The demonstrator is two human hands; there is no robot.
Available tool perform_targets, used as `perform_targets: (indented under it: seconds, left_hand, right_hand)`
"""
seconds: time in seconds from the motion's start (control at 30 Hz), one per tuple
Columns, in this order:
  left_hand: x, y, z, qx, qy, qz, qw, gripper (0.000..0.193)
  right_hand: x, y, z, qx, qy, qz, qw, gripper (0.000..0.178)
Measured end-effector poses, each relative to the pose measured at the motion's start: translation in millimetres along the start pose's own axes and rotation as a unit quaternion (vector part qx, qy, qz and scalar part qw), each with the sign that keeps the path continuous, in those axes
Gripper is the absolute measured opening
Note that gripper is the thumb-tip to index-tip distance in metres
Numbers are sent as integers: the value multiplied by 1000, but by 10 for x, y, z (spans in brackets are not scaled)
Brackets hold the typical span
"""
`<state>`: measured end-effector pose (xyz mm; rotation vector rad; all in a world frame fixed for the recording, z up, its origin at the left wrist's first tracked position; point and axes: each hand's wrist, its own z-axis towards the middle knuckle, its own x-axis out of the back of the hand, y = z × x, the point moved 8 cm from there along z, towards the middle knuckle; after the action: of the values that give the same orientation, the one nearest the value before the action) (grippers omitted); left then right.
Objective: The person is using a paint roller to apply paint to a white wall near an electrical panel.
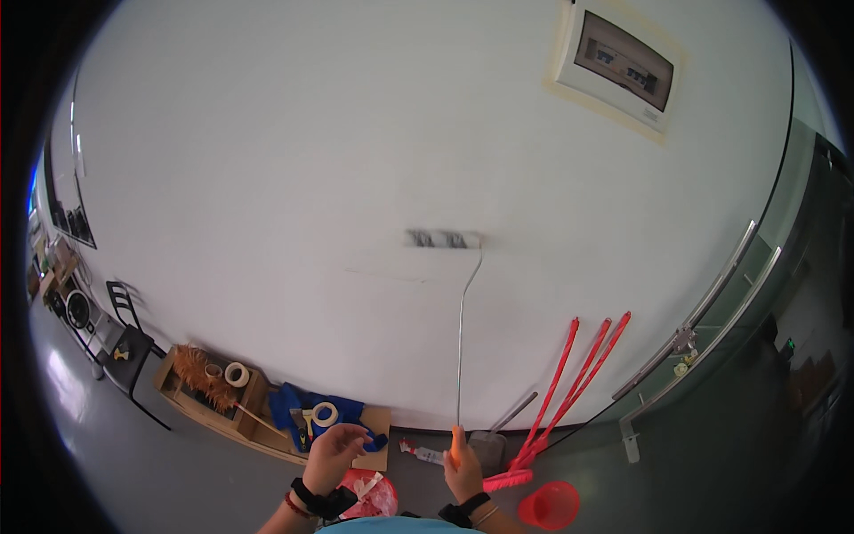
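A paint roller with a grey-and-white striped sleeve (443, 238) rests against the white wall (267, 160). A long thin metal rod (461, 338) runs from it down to an orange handle (457, 445). Around that handle my right hand (464, 476) is closed. My left hand (334, 456) hovers to the left with its fingers loosely bent and somewhat apart, and nothing shows in it. Below and beside it is a red basin (372, 498) with clear plastic in it. Faint scuff marks cross the wall under the roller.
Left on the floor stand a wooden box (253, 400) with a duster and tape rolls, blue cloth (285, 405) with tools, and a black chair (133, 347). Right are red-handled brooms (569, 383), a dustpan (487, 449), a red bucket (550, 505) and door handles (721, 307). An electrical panel (623, 67) hangs above.
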<state>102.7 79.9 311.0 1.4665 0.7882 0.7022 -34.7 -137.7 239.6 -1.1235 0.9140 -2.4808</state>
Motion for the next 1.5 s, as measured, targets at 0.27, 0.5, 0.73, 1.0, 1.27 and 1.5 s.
perform_targets:
  seconds: [0.27, 0.5, 0.73, 1.0, 1.27, 1.5]
  left_hand:
    - [-112, -68, 40, 3, -26, -14, 1000, 18]
    - [-196, -30, 30, -12, -45, -2, 999, 17]
    - [-196, -17, 38, -10, -35, 1, 999, 17]
    - [-260, 26, 9, -14, -35, 5, 999, 17]
    - [-287, 37, 1, 1, -25, 13, 1000, 18]
    - [-298, 20, 22, -14, -23, 9, 1000, 16]
  right_hand:
    - [113, 294, -586, -107, -20, 139, 984, 67]
    - [328, 238, -350, -305, -44, 179, 934, 63]
    - [546, 38, 263, -19, 84, 59, 995, 64]
    - [904, -436, 923, 25, 120, 15, 992, 69]
    - [1169, -722, 1459, 7, 129, 83, 988, 68]
    - [1399, -1011, 1758, -74, 101, 147, 981, 66]
